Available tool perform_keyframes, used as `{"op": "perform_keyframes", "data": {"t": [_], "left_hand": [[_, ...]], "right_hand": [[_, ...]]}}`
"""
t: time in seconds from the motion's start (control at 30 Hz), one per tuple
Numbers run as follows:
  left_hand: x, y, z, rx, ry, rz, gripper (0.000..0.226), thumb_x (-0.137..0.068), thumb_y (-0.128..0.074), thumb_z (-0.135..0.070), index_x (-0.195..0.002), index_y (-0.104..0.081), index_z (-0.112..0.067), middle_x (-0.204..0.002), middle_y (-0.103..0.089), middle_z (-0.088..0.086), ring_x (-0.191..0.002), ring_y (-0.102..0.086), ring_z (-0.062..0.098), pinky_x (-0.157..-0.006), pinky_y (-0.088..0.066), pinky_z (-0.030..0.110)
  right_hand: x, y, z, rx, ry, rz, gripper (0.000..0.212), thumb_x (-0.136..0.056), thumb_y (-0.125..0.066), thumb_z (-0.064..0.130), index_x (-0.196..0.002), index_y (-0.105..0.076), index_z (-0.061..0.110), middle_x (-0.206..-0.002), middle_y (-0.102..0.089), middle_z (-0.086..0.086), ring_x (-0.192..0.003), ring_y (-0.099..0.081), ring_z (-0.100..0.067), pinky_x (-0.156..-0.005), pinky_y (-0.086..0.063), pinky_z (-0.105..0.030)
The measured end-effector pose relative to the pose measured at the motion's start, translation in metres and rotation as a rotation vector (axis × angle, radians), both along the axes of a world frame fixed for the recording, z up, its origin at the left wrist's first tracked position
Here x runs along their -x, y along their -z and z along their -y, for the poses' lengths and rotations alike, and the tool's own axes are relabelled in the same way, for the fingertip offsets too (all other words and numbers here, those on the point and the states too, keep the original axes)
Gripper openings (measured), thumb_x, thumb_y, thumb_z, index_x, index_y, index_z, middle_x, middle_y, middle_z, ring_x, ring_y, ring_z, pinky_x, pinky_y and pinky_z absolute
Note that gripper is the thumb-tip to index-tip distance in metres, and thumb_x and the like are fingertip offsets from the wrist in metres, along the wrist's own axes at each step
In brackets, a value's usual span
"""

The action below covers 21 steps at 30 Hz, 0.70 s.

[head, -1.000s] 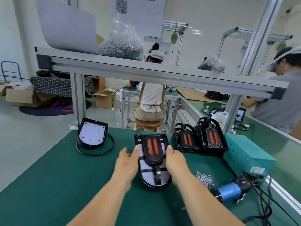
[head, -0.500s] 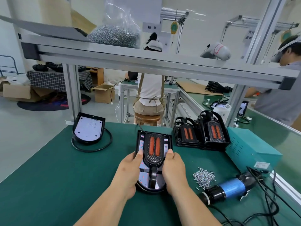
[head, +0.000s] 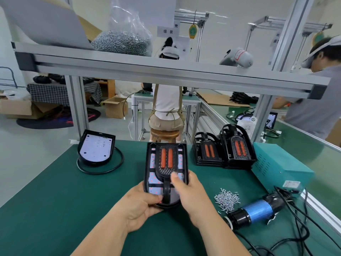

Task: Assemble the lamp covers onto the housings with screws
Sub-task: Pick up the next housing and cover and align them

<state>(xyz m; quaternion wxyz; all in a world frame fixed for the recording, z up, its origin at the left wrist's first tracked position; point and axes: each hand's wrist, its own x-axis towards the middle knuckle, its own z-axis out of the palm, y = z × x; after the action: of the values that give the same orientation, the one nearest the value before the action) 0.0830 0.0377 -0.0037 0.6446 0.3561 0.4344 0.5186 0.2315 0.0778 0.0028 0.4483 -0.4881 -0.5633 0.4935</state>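
Green matting covers the counter [head: 55, 200], a soft bed that should keep parts from sliding. At its right edge sits a teal power box [head: 276, 167], with black cables trailing near it. Just left of the box stand two stacks of black lamp covers [head: 238, 146] with orange lenses, stock kept within reach. Far left lies a bare housing [head: 96, 146], white LED board up and its cable looped round it, probably waiting its turn.

At centre, the worked housing [head: 150, 174] carries a cover [head: 166, 159] seated on its face. It seems tilted up off the mat, likely to check the fit. The left hand [head: 140, 206] has its fingers closed round the rounded near end, thumb on top. The right hand [head: 191, 193] clamps the right edge, its thumb pressing the cover down so that it cannot shift.

A blue-bodied electric screwdriver [head: 252, 211] lies on its side near the right hand; beside it is a small heap of loose screws [head: 227, 198]; whether any are driven, I cannot tell.
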Motion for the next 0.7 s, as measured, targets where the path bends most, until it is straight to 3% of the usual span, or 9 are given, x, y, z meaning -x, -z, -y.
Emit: {"op": "perform_keyframes", "data": {"t": [0.13, 0.2, 0.3, 0.37, 0.47, 0.6, 0.7], "left_hand": [[0.004, 0.000, 0.000, 0.011, -0.027, 0.028, 0.035, -0.089, -0.051, 0.016, -0.115, -0.063, -0.003, -0.102, -0.076, 0.016, -0.084, -0.075, 0.025, -0.075, -0.057, 0.037], [0.009, 0.001, 0.000, 0.001, 0.015, 0.043, 0.034, -0.085, -0.058, 0.011, -0.115, -0.065, -0.005, -0.107, -0.075, 0.016, -0.088, -0.075, 0.024, -0.072, -0.059, 0.034], [0.014, -0.002, -0.002, 0.008, 0.055, 0.126, 0.038, -0.076, -0.068, -0.004, -0.114, -0.068, -0.004, -0.113, -0.072, 0.020, -0.092, -0.074, 0.026, -0.069, -0.060, 0.032], [0.013, -0.007, -0.007, 0.012, -0.014, 0.173, 0.043, -0.076, -0.069, -0.015, -0.117, -0.068, -0.001, -0.116, -0.071, 0.022, -0.095, -0.073, 0.031, -0.071, -0.061, 0.035], [0.008, -0.010, -0.018, 0.053, -0.189, 0.164, 0.046, -0.077, -0.073, -0.023, -0.116, -0.067, 0.001, -0.110, -0.072, 0.025, -0.095, -0.072, 0.040, -0.078, -0.059, 0.049], [0.005, -0.010, -0.023, 0.055, -0.291, 0.066, 0.027, -0.087, -0.070, -0.007, -0.113, -0.065, 0.000, -0.097, -0.074, 0.025, -0.078, -0.074, 0.038, -0.066, -0.060, 0.047], [0.001, -0.009, -0.020, 0.040, -0.248, 0.010, 0.031, -0.084, -0.071, -0.002, -0.114, -0.064, 0.001, -0.098, -0.074, 0.026, -0.083, -0.073, 0.040, -0.074, -0.060, 0.052]], "right_hand": [[-0.001, 0.003, 0.006, -0.022, -0.162, -0.016, 0.059, -0.076, -0.077, 0.023, -0.131, -0.054, 0.025, -0.116, -0.072, 0.006, -0.108, -0.067, -0.012, -0.100, -0.051, -0.035], [-0.001, 0.006, 0.007, 0.000, -0.173, -0.075, 0.058, -0.079, -0.078, 0.011, -0.131, -0.054, 0.022, -0.117, -0.072, 0.003, -0.109, -0.067, -0.015, -0.099, -0.052, -0.035], [-0.002, 0.007, 0.006, 0.044, -0.169, -0.134, 0.051, -0.084, -0.074, 0.001, -0.126, -0.055, 0.022, -0.113, -0.074, 0.002, -0.104, -0.069, -0.012, -0.090, -0.053, -0.025], [-0.003, 0.007, 0.005, 0.047, -0.188, -0.126, 0.054, -0.084, -0.074, -0.001, -0.129, -0.054, 0.019, -0.115, -0.073, 0.001, -0.106, -0.069, -0.014, -0.094, -0.053, -0.028], [-0.003, 0.008, 0.006, 0.041, -0.255, -0.084, 0.065, -0.075, -0.079, 0.007, -0.133, -0.052, 0.016, -0.119, -0.072, -0.001, -0.111, -0.067, -0.018, -0.104, -0.049, -0.039], [-0.001, 0.007, 0.004, 0.096, -0.222, -0.080, 0.072, -0.062, -0.081, 0.026, -0.127, -0.053, 0.016, -0.112, -0.074, 0.000, -0.104, -0.070, -0.017, -0.098, -0.053, -0.039], [0.000, 0.003, -0.001, 0.160, -0.109, -0.124, 0.060, -0.071, -0.083, 0.043, -0.118, -0.062, 0.013, -0.105, -0.076, -0.002, -0.100, -0.072, -0.020, -0.097, -0.053, -0.042]]}}
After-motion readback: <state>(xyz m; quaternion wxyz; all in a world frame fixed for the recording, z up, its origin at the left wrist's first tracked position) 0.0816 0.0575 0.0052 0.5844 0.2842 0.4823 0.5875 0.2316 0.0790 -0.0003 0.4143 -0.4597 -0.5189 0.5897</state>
